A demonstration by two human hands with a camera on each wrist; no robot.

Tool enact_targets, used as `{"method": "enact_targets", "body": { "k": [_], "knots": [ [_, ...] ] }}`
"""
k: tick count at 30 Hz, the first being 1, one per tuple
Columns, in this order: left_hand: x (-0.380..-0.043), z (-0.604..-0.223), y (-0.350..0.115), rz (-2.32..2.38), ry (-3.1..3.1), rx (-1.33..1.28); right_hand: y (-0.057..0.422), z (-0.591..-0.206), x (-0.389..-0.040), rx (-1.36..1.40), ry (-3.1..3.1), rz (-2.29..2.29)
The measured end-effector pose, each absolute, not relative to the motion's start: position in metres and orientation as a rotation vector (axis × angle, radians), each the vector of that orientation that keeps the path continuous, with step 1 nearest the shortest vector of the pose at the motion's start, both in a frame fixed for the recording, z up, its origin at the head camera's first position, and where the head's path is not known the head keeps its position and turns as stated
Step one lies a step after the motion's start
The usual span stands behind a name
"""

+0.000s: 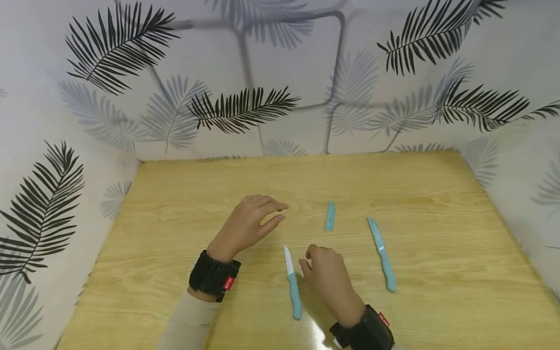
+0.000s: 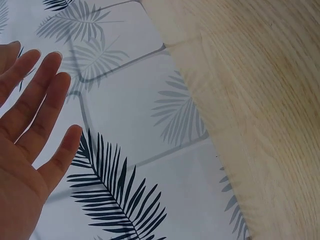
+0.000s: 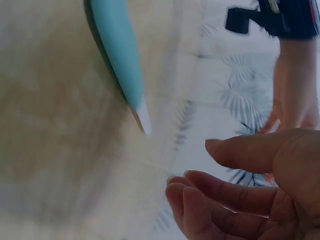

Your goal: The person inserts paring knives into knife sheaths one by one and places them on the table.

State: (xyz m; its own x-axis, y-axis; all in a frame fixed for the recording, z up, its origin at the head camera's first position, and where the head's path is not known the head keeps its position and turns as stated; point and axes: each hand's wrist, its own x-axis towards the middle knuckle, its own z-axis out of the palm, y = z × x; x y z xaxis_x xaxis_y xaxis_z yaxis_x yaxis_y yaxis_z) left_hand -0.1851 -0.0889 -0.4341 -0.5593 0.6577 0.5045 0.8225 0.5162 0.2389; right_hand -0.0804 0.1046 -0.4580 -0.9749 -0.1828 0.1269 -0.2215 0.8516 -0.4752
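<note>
Blue-handled, a knife point(image 1: 295, 295) lies on the wooden table point(image 1: 144, 218) between the two hands in the head view, just left of the right hand point(image 1: 327, 272), its white blade pointing away from the person. From where I stand, that hand's fingers bend loosely. The left hand point(image 1: 249, 221) reaches past the blade's left side, fingers stretched, thumb well apart from them. Beyond the right hand's fingers lies a small blue cover point(image 1: 330, 217); to that hand's right rests a second knife point(image 1: 387, 267).

In the left wrist view, the left hand's fingers are spread before leaf-printed cloth point(image 2: 125, 105).

In the right wrist view, the right hand's thumb and curled fingers stand apart from each other, and the blurred knife sits near their tips, untouched.
</note>
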Motion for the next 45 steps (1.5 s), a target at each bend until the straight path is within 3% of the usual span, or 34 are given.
{"method": "enact_targets", "body": {
  "k": [15, 45],
  "knots": [
    [-0.185, -0.438, -0.097, -0.660, -2.432, -1.218, 0.076, -0.488, -0.064, 0.363, -3.113, 0.749],
    [-0.185, -0.449, -0.089, -0.620, -2.542, -1.237, 0.081, -0.497, -0.067, 0.244, -3.085, 0.829]
  ]
}}
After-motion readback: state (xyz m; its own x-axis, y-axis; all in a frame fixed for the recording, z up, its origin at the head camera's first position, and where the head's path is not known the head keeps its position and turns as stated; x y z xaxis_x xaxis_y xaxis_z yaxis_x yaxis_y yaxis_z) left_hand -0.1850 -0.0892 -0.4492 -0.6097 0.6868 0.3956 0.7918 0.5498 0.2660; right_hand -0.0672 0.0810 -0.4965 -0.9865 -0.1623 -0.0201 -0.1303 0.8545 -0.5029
